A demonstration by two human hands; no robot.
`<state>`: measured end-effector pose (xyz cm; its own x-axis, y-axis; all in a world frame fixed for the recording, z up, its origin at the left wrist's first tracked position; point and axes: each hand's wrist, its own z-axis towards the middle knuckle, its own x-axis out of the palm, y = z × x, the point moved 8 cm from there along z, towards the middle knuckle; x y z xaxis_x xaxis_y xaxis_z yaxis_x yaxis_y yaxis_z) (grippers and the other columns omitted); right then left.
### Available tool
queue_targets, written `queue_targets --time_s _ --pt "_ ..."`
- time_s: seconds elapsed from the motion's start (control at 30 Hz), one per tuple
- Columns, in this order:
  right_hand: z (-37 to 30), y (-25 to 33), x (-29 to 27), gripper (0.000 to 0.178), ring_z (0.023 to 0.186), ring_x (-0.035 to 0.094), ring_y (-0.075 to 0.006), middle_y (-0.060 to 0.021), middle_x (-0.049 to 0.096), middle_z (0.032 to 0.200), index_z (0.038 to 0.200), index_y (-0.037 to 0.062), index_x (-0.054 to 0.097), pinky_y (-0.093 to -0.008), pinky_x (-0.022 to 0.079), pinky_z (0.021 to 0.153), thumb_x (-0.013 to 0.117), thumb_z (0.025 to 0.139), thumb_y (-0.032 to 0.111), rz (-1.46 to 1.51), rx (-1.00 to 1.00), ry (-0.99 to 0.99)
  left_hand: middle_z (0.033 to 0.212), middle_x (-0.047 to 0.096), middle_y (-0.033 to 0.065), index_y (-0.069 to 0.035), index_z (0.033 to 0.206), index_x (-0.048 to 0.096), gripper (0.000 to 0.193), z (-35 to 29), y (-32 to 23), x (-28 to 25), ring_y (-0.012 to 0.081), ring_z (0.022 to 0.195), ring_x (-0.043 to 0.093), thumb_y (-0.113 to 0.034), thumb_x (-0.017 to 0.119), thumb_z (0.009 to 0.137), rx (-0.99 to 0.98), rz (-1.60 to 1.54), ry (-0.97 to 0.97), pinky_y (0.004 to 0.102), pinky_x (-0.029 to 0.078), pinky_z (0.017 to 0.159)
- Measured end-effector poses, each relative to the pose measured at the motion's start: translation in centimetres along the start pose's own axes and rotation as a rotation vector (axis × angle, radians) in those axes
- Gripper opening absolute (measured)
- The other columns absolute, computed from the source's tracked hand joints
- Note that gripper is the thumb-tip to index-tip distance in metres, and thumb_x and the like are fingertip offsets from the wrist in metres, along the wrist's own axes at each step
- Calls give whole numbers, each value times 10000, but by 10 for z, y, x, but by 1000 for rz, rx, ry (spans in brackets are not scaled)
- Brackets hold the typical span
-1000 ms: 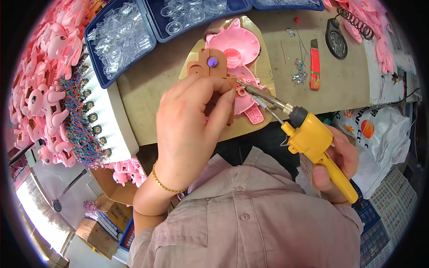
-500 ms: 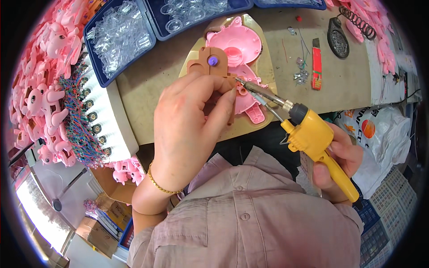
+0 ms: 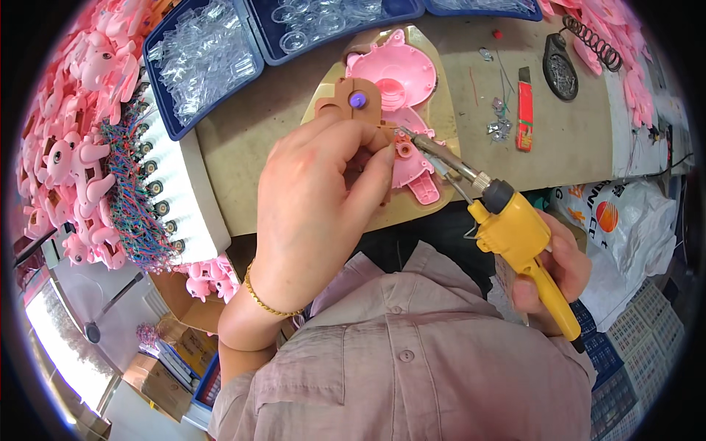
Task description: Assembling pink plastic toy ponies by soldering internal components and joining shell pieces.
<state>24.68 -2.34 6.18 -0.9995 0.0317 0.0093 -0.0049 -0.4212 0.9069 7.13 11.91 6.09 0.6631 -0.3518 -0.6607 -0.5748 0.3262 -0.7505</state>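
My right hand (image 3: 557, 268) is wrapped round the handle of a yellow soldering gun (image 3: 515, 231), a thin metal feed tube beside its barrel. Its tip reaches up and left to the fingertips of my left hand (image 3: 323, 176). Those fingers are pinched together at the edge of a brown plastic piece (image 3: 344, 99), which carries a purple knob (image 3: 358, 100). What they pinch is hidden behind the hand. Under and beside the brown piece lies an open pink toy shell (image 3: 413, 70), with a round cup inside and screw posts, on a yellowish board (image 3: 446, 125).
Blue bins (image 3: 176, 128) of clear plastic parts line the back. At left are a white foam block (image 3: 202, 213) with small speakers and wires, and piled pink toys (image 3: 70, 162). A red utility knife (image 3: 524, 110), solder scraps (image 3: 500, 128) and a coiled iron stand (image 3: 561, 70) sit at right.
The whole view has shifted slightly, moving the bench things a little to the right. The soldering gun's tip stays by my left fingertips, and both hands keep their grip.
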Motion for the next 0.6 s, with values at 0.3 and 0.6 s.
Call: queue_targets --time_s 0.3,0.6 --pt "0 -7 3 530 1052 599 -373 -361 467 1257 1271 -18 405 -393 501 868 687 827 42 -20 89 86 701 576 91 -27 784 616 89 1 1 0 268 654 573 -106 658 787 -24 0 21 368 439 614" --pt "-15 0 -10 609 1143 545 -383 -361 446 1275 1345 5 324 -428 471 950 672 857 113 -158 -13 -9 706 585 93 -25 781 606 95 0 1 -1 272 661 583 -103 660 781 -17 -12 9 374 444 618"
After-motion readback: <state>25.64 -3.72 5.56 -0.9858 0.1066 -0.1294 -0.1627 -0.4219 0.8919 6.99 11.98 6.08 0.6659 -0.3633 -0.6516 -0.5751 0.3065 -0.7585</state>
